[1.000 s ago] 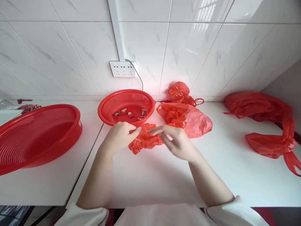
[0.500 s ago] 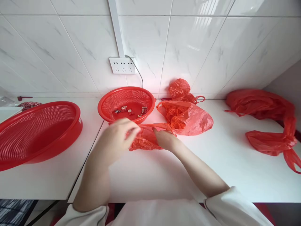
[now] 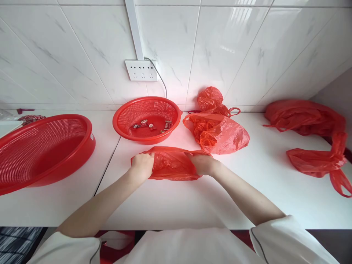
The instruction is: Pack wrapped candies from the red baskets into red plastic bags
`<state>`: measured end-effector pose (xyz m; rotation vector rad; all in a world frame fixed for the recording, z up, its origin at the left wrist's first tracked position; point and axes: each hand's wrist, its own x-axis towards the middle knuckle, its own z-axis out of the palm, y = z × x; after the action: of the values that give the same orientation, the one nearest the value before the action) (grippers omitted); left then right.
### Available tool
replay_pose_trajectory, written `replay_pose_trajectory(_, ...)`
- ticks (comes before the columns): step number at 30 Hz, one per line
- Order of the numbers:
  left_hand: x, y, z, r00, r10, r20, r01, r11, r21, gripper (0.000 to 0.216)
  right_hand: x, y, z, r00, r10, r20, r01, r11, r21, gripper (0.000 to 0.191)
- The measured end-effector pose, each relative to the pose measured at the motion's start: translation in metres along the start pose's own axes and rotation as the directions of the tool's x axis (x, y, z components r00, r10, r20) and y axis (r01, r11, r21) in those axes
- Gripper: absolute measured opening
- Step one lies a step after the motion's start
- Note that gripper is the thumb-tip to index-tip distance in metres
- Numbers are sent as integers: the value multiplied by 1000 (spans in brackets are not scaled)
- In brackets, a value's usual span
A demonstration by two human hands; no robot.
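Observation:
A thin red plastic bag [image 3: 176, 165] lies on the white table in front of me, its mouth spread wide between my hands. My left hand [image 3: 142, 165] is closed on the bag's left side, its fingers curled and partly hidden by the plastic. On the opposite side, my right hand [image 3: 202, 164] reaches into the mouth and grips the plastic, with most of its fingers covered. Just behind the bag is a red perforated basket [image 3: 147, 138] holding several small wrapped candies [image 3: 151, 127].
A larger red basket [image 3: 79, 154] sits tilted at the left. Behind my right hand lies another open red bag [image 3: 229, 135], with a knotted bag [image 3: 210, 99] by the wall. More red bags [image 3: 305, 117] lie at the far right. A socket panel [image 3: 141, 70] is on the tiled wall.
My left hand has moved down from over the basket's front edge to the bag's left side. My right hand has shifted slightly right, and the bag's mouth is stretched wider.

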<state>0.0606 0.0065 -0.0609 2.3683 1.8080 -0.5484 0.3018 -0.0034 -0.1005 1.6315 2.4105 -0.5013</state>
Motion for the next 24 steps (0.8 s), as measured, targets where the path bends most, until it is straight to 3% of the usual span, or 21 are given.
replay_pose_trajectory(2, -9, 6, -2, 996, 29, -82, -29, 1000, -2, 49, 2, -6, -1, 999, -39, 29, 39, 999, 9, 80)
replay_pose_trajectory(3, -12, 9, -3, 988, 81, -134, -83, 996, -11, 42, 4, -10, -3, 997, -74, 14, 74, 997, 8, 82)
replay_pose_trajectory(5, -13, 15, -1, 943, 234, -238, -246, 969, -19, 32, 6, -20, -6, 976, -206, -72, 205, 979, -17, 61)
replay_pose_trajectory(7, -9, 13, 7, 874, 383, -299, -402, 916, 0, 29, 7, -26, -9, 907, -382, -177, 373, 924, -82, 39)
replay_pose_trajectory(9, 0, 4, 20, 842, 449, -299, -475, 880, -16, 53, 9, -28, -6, 836, -491, -246, 472, 871, -137, 33)
replay_pose_trajectory(10, 4, -3, 27, 851, 444, -279, -476, 877, -56, 68, 10, -26, -3, 828, -494, -264, 473, 869, -144, 40)
replay_pose_trajectory(11, 9, -10, 35, 874, 420, -243, -457, 882, -118, 82, 12, -22, 2, 842, -469, -267, 449, 883, -133, 59)
replay_pose_trajectory(13, 16, -25, 49, 925, 359, -124, -380, 884, -274, 98, 16, -12, 14, 904, -375, -205, 370, 927, -66, 99)
replay_pose_trajectory(14, 18, -31, 54, 940, 335, -57, -333, 875, -352, 101, 19, -5, 20, 931, -330, -156, 331, 943, -22, 109)
replay_pose_trajectory(16, 21, -40, 61, 945, 328, 13, -279, 823, -495, 99, 23, 6, 31, 955, -284, -83, 290, 954, 74, 113)
replay_pose_trajectory(18, 22, -44, 63, 922, 387, -33, -325, 721, -612, 84, 26, 15, 38, 954, -293, -70, 301, 941, 157, 111)
replay_pose_trajectory(21, 24, -49, 61, 878, 445, -177, -423, 546, -723, 70, 29, 20, 42, 929, -348, -126, 368, 901, 229, 109)
replay_pose_trajectory(24, 25, -56, 56, 913, 368, -178, -334, 417, -845, 68, 29, 22, 42, 872, -421, -250, 479, 837, 263, 96)
